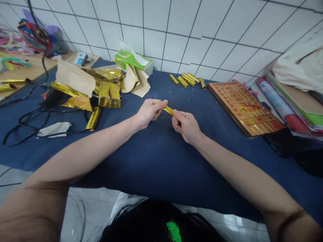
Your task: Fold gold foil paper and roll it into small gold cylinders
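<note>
Between my two hands stretches a narrow piece of gold foil paper (pixel 168 109), held above the blue cloth. My left hand (pixel 150 112) pinches its far left end between thumb and fingers. At the near right end, my right hand (pixel 186 124) grips it with the fingers curled in. Whether the piece is rolled or folded is partly hidden by the fingers. Beyond the hands, several gold foil rolls (pixel 188 79) lie together near the wall. To the left sits a pile of folded gold foil paper (pixel 109 93), with another gold roll (pixel 93 118) in front of it.
A stack of printed gold and orange sheets (pixel 246 107) lies at right, beside books (pixel 297 97) and a white cloth bag (pixel 301 64). A green tissue pack (pixel 132 59) stands by the tiled wall. Black cable (pixel 24 122) coils at left near a crumpled white paper (pixel 55 129).
</note>
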A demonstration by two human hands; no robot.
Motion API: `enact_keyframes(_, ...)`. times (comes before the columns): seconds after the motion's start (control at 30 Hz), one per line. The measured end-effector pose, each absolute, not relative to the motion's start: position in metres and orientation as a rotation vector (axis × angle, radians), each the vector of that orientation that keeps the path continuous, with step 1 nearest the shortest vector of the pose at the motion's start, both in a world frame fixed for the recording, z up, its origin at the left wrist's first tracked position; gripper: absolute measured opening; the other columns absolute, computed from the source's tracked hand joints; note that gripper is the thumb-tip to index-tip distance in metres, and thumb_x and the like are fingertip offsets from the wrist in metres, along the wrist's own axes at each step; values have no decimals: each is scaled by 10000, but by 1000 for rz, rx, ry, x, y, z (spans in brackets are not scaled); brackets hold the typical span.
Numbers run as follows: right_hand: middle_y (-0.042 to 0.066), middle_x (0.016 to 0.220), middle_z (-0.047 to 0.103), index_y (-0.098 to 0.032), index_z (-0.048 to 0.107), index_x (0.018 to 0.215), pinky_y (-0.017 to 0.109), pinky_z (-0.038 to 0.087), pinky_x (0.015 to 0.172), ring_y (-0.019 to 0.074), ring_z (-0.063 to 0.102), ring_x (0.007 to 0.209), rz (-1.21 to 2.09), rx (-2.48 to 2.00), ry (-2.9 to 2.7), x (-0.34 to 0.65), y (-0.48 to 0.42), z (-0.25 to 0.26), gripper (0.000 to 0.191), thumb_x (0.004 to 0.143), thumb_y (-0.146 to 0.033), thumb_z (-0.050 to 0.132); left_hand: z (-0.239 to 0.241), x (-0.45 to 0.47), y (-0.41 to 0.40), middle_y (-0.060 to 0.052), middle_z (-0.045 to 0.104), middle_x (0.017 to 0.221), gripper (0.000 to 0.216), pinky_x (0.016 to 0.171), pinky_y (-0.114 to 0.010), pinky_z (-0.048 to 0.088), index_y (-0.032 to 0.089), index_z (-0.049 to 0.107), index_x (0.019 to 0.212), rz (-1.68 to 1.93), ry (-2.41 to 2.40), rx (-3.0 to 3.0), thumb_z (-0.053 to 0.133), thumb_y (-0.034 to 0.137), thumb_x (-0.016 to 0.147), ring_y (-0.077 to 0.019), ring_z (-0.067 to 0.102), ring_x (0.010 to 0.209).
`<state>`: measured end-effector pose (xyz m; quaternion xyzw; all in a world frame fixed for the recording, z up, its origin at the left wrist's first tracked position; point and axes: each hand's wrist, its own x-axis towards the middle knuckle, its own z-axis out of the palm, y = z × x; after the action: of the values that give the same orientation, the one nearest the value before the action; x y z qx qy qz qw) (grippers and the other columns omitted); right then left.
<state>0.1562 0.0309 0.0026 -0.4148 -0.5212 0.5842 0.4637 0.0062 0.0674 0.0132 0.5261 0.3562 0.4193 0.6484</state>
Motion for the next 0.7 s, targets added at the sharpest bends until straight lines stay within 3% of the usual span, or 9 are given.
enact_keyframes(0.23,-84,335,293,-200,360,453,223,116,317,32,216,290,1210,-1089,-1094,168,49,-4,492,736,-540,574,16,1,64,48,373,328,322,322,-161,162,121,518,502,549,696,1290,488,183,816,-20,279,278)
enact_keyframes(0.43,-78,351,299,-199,350,441,226,144,336,35,227,321,1147,-1135,-1205,169,50,-10,519,702,-587,578,20,3,56,7,479,383,268,326,-144,270,103,564,561,235,676,1429,521,208,804,-44,410,320)
enact_keyframes(0.53,-69,368,321,-191,355,431,224,160,351,35,239,342,1143,-1141,-1334,170,50,-9,534,704,-599,565,17,6,53,12,498,418,274,333,-145,290,123,533,619,291,703,1405,472,249,854,-50,425,334)
enact_keyframes(0.7,-71,373,302,-189,384,444,226,160,352,41,242,346,1242,-1077,-1391,171,49,-4,551,723,-655,480,11,14,48,83,325,366,289,318,-140,153,152,455,633,550,727,1247,398,234,905,-21,233,295)
